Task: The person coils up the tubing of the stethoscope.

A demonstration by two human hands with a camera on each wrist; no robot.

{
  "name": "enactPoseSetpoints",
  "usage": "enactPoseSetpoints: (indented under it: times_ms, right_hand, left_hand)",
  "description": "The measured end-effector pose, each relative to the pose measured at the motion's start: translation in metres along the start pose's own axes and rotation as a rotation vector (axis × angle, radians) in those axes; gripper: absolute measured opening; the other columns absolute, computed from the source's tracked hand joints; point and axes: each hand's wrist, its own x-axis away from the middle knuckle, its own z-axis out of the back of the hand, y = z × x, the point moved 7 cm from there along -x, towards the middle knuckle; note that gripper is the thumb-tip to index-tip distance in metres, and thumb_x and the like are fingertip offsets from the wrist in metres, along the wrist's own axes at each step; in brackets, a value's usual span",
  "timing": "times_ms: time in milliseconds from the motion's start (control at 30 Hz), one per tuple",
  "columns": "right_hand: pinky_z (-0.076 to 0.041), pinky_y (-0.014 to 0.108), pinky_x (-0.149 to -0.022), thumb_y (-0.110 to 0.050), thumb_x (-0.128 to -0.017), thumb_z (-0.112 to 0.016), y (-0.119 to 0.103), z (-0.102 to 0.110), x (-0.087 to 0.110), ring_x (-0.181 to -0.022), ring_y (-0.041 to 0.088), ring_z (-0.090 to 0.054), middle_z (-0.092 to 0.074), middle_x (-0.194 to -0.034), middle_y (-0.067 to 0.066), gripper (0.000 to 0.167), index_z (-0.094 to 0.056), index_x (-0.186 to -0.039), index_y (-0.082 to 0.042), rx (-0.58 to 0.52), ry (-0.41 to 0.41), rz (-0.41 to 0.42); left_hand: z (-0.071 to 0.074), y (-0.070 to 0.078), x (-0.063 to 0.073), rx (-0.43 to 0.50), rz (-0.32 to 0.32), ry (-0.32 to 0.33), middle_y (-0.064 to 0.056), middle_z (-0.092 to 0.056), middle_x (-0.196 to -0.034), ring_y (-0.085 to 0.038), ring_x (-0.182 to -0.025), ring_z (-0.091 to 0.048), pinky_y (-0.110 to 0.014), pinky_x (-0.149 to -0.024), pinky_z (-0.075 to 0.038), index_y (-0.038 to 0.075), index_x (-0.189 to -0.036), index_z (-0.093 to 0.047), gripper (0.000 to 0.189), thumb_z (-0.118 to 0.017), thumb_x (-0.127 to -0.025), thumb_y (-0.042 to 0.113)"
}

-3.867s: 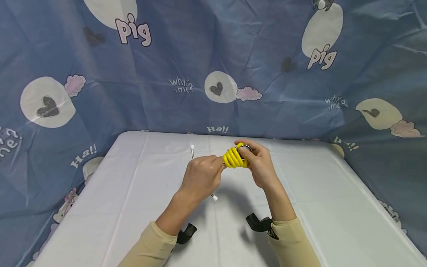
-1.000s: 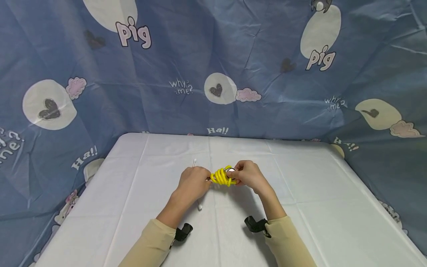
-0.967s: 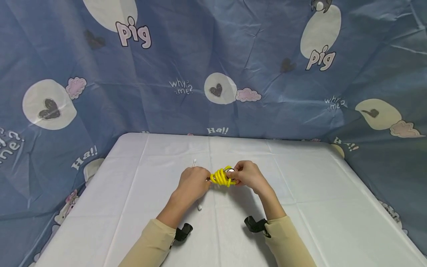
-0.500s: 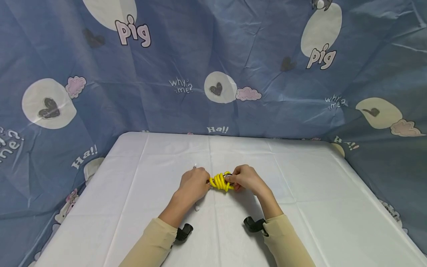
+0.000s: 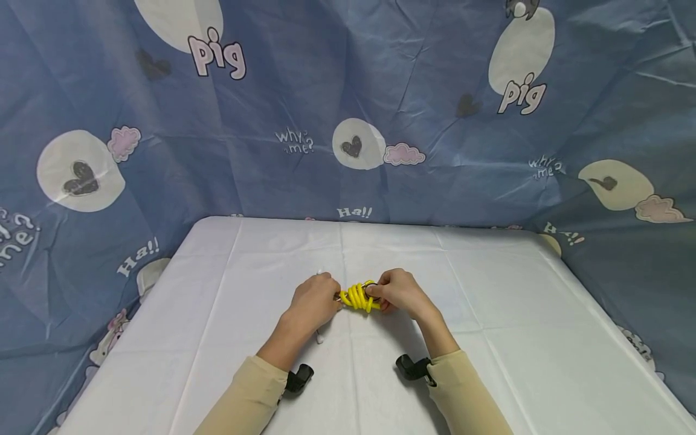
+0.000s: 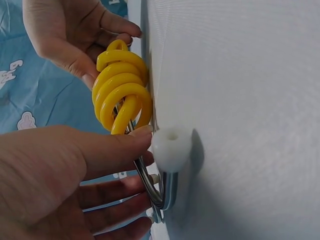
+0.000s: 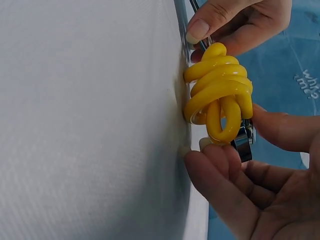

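Between the two hands lies a stethoscope, its yellow tubing (image 5: 357, 297) wound in several tight turns, low over the white table. My left hand (image 5: 317, 300) pinches its metal ear tubes (image 6: 142, 172) between thumb and fingers at the left end of the coil. A white ear tip (image 6: 171, 150) shows large in the left wrist view, close to the cloth. At the right end, my right hand (image 5: 403, 294) holds the coil by its silver chestpiece (image 7: 243, 145), with fingertips also at a yellow loop. The left hand hides much of the ear tubes in the head view.
A white cloth covers the table (image 5: 261, 254). Behind and beside it hangs a blue printed curtain (image 5: 462, 181). A black wrist camera (image 5: 414, 367) sits at the right sleeve, and another black camera (image 5: 299, 379) at the left sleeve.
Both hands have come down toward the table and nearer the body with the coiled stethoscope, shifting slightly left. Over the last half second they barely move, and both keep their hold.
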Motion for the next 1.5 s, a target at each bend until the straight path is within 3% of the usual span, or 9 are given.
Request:
enactPoseSetpoints:
  times_ms: [333,667,1200,1500]
  right_hand:
    - [-0.058,0.035,-0.055,-0.019,-0.088,-0.074,0.000,-0.003,-0.001,-0.055,0.019,-0.061,-0.062,-0.066,0.009,0.022,-0.065,-0.078,-0.002,-0.007,0.024,-0.007]
    - [-0.058,0.038,-0.052,-0.017,-0.088,-0.075,0.004,-0.004,-0.003,-0.051,0.018,-0.060,-0.061,-0.066,0.009,0.025,-0.060,-0.075,-0.002,-0.079,0.031,-0.001]
    - [-0.056,0.036,-0.049,-0.013,-0.088,-0.073,-0.006,-0.003,0.002,-0.045,0.018,-0.062,-0.065,-0.067,0.012,0.015,-0.068,-0.082,-0.001,0.033,0.082,0.030]
    - [-0.059,0.038,-0.056,-0.016,-0.088,-0.074,-0.003,-0.002,0.002,-0.053,0.020,-0.065,-0.066,-0.071,0.012,0.018,-0.067,-0.086,0.000,-0.031,0.036,-0.006]
  left_hand:
    - [-0.001,0.000,0.002,-0.007,0.001,-0.017,0.001,-0.055,-0.077,-0.014,-0.069,-0.049,-0.030,-0.061,-0.043,0.010,-0.091,-0.078,0.013,-0.079,-0.083,0.021]
    - [0.001,0.001,0.000,-0.011,-0.018,0.023,0.000,-0.059,-0.078,-0.016,-0.069,-0.054,-0.033,-0.060,-0.047,0.011,-0.090,-0.080,0.011,-0.081,-0.079,0.014]
    - [0.004,0.004,0.001,-0.033,0.008,0.028,-0.001,-0.058,-0.074,-0.017,-0.065,-0.052,-0.034,-0.058,-0.045,0.009,-0.083,-0.078,0.004,-0.078,-0.079,0.009]
    - [0.005,0.002,0.002,-0.005,0.016,-0.001,-0.001,-0.058,-0.076,-0.017,-0.067,-0.053,-0.034,-0.059,-0.046,0.010,-0.085,-0.078,0.005,-0.078,-0.081,0.013]
